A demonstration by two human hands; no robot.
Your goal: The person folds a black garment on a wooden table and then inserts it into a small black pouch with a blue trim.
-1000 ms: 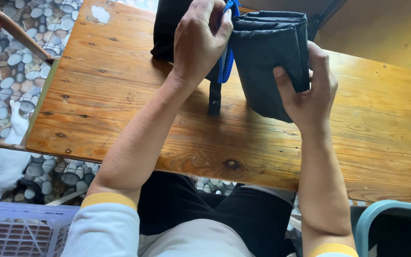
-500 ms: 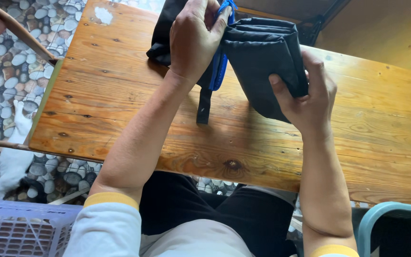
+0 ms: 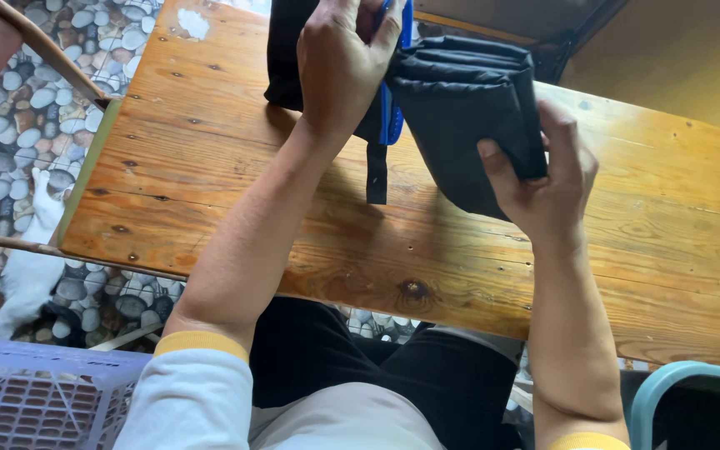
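Right hand (image 3: 543, 179) clamps the folded black bag (image 3: 468, 117) at its near corner, bundle rising away above the table (image 3: 210, 167); left hand (image 3: 343, 62) pinches the blue strap (image 3: 393, 117) just left.

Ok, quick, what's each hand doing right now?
Left hand: closed, pinching the blue strap at the top of the folded black fabric bundle.
Right hand: closed, gripping the bundle's lower right corner above the wooden table.
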